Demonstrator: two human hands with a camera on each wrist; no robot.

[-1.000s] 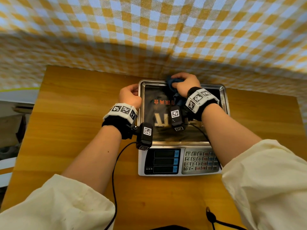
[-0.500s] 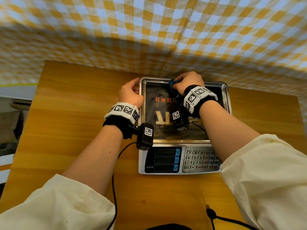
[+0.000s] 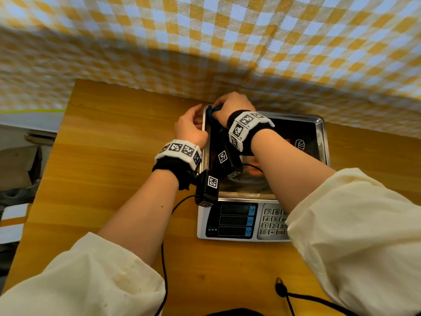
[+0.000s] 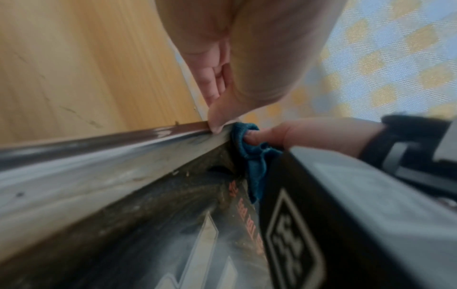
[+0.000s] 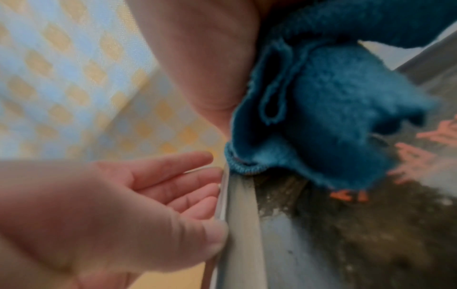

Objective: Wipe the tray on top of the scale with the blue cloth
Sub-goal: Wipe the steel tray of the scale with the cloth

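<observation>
A steel tray [image 3: 320,137] with a dark printed bottom sits on a white electronic scale [image 3: 237,222]. My right hand [image 3: 219,106] grips the bunched blue cloth [image 3: 213,111] and presses it into the tray's far left corner. In the right wrist view the cloth [image 5: 333,97] lies against the inner wall, over grime on the tray bottom. My left hand [image 3: 196,119] holds the tray's left rim [image 4: 99,140], thumb [image 4: 219,119] on top and fingers [image 5: 173,181] along the outside. The left wrist view shows the cloth [image 4: 249,150] wrapped over a right fingertip.
The scale stands on a wooden table [image 3: 109,156] near its back edge. A yellow and white checked cloth [image 3: 205,42] hangs right behind it. Black cables [image 3: 303,299] run over the table's front. The scale's keypad [image 3: 272,221] faces me.
My right hand has slid the cloth leftward along the tray's far edge into the far left corner. My left hand has stayed on the left rim.
</observation>
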